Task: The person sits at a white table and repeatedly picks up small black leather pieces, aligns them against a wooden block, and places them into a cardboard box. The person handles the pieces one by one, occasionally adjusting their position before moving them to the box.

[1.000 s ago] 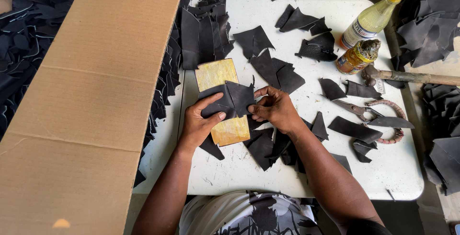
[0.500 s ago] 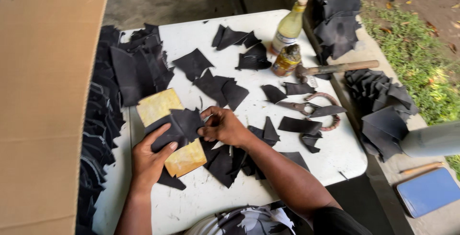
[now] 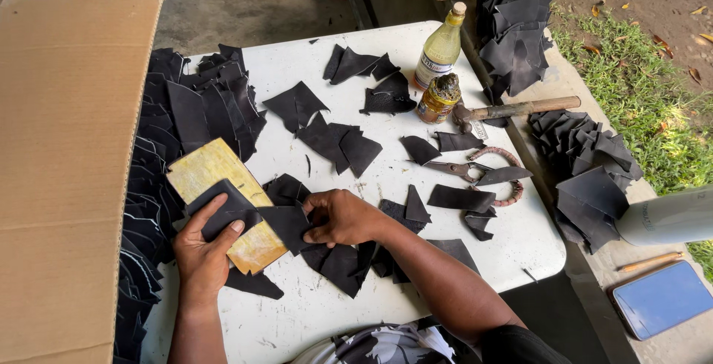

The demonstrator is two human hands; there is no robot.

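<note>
Lying across a yellowish wooden block [image 3: 215, 178] on the white table [image 3: 512, 245], the black leather piece [image 3: 256, 215] is flat, matte and irregular, with angular cut edges. The left hand [image 3: 202, 249] presses its one end onto the block with spread fingers. The right hand [image 3: 343, 218] pinches the other end between thumb and curled fingers. Many similar black scraps [image 3: 338, 145] lie around, and scissors [image 3: 464, 169] are further right.

The left hand [image 3: 204, 249] lies flat, palm down, fingers spread and pointing to the far right, its forearm running straight back to the near edge. The right hand [image 3: 340, 218] is curled, fingers pinched together, its forearm reaching in from the near right.
</note>
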